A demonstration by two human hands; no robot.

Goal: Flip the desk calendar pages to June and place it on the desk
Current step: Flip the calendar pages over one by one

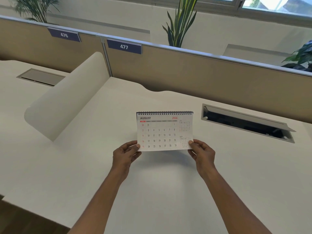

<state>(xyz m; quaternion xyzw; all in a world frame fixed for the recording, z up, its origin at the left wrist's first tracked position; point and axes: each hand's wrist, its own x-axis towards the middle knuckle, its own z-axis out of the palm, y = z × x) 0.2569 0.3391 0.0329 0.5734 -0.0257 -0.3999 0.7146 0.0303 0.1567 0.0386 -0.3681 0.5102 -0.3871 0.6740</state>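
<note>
desk (152, 191) open; cable hatch (244, 123) right, divider (67, 98) left

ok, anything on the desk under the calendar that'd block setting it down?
Nothing visible. Both hands, left and right, hold the calendar by its bottom corners above bare desk. The open cable tray lies off to the right, clear of it.

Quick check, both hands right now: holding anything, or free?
Left hand: shut on the desk calendar, gripping its lower left corner.
Right hand: shut on the desk calendar, gripping its lower right corner.
</note>
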